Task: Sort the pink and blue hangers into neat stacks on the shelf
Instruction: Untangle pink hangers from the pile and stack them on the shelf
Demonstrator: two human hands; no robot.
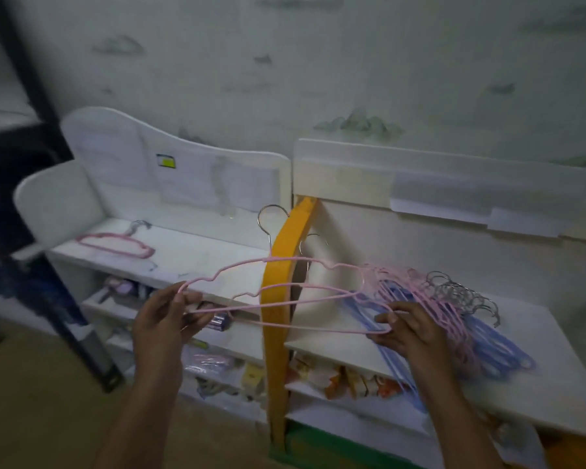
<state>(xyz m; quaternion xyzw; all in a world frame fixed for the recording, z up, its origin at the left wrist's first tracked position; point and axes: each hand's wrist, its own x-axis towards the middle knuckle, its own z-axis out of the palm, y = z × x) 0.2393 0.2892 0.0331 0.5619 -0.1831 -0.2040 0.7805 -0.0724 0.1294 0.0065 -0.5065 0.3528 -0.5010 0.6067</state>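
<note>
You have only one view, the head camera, which looks forward and down from standing height at the white shelf top point(190, 252) and the wall behind. It is close: both forearms enter from the bottom edge.

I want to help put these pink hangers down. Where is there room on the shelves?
The left shelf top is bare between the pink stack and the yellow divider. The right shelf top is crowded in the middle by the mixed pile; bare strips remain behind it and at the right end.
</note>
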